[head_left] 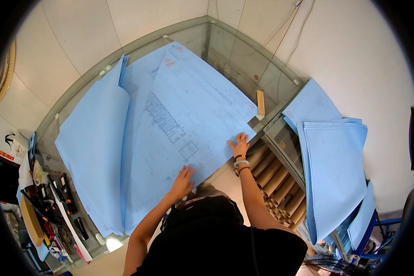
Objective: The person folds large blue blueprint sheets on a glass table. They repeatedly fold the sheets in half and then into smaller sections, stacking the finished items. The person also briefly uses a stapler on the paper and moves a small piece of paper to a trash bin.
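Large light-blue drawing sheets lie stacked on a glass table, the top one printed with a building plan. On the left, several sheets are folded over, their plain backs up and a curved fold along the right side. My left hand rests on the near part of the top sheet, fingers spread. Near the sheet's right corner lies my right hand, fingers apart on the paper, a bracelet and bangle on its wrist. Neither hand visibly grips anything.
Rolled brown paper tubes are stacked under the glass at right. More folded blue sheets lie on the right-hand counter. A small wooden block sits by the sheets' far right edge. Tools and stationery crowd the left end.
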`<action>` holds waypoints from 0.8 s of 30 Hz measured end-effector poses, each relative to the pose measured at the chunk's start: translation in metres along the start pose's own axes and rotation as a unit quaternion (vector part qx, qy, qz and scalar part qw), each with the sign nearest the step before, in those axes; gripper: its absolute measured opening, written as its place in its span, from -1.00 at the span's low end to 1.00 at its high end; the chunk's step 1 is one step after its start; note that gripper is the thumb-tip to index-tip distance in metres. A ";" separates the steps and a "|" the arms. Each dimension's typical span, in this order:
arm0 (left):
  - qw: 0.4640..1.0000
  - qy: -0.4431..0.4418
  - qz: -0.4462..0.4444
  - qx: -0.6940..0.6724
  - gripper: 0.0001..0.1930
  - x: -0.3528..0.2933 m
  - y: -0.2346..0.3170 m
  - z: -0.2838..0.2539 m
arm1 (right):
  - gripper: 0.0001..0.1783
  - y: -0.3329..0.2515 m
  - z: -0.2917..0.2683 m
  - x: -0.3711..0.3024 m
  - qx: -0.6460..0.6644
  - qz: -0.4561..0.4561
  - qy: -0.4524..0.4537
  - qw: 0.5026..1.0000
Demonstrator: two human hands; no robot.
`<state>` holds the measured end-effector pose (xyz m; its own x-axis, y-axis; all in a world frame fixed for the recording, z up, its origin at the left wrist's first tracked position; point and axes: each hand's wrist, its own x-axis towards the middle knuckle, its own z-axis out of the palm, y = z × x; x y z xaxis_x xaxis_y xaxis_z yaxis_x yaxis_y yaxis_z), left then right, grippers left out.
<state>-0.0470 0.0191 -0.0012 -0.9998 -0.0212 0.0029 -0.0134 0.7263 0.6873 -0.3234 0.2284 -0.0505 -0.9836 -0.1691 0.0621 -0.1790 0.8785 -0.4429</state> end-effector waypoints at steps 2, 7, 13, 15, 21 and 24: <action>1.000 0.001 0.002 0.001 -0.45 0.001 0.001 0.001 | -0.19 0.000 0.000 0.000 0.001 0.001 -0.001 1.000; 1.000 -0.009 -0.003 -0.005 -0.45 0.004 0.005 0.004 | -0.26 0.003 0.000 0.002 -0.003 0.004 -0.014 1.000; 0.999 -0.030 -0.015 -0.016 -0.45 0.010 0.008 0.012 | -0.37 -0.004 -0.004 0.001 -0.007 -0.002 -0.021 1.000; 0.999 -0.037 -0.018 -0.009 -0.45 0.012 0.010 0.014 | -0.40 -0.004 -0.005 0.001 -0.011 -0.008 -0.028 1.000; 0.999 -0.041 -0.015 -0.009 -0.40 0.018 0.014 0.016 | -0.46 -0.013 -0.004 -0.007 -0.035 -0.063 0.031 0.997; 0.998 0.004 -0.025 -0.050 -0.35 0.020 0.024 0.008 | -0.43 -0.057 -0.028 -0.009 0.085 -0.063 -0.008 0.994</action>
<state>-0.0674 0.0419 0.0096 -0.9978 -0.0607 -0.0276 -0.0606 0.6523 0.7555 -0.3048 0.1925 -0.0012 -0.9529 -0.2815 0.1133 -0.2937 0.7621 -0.5770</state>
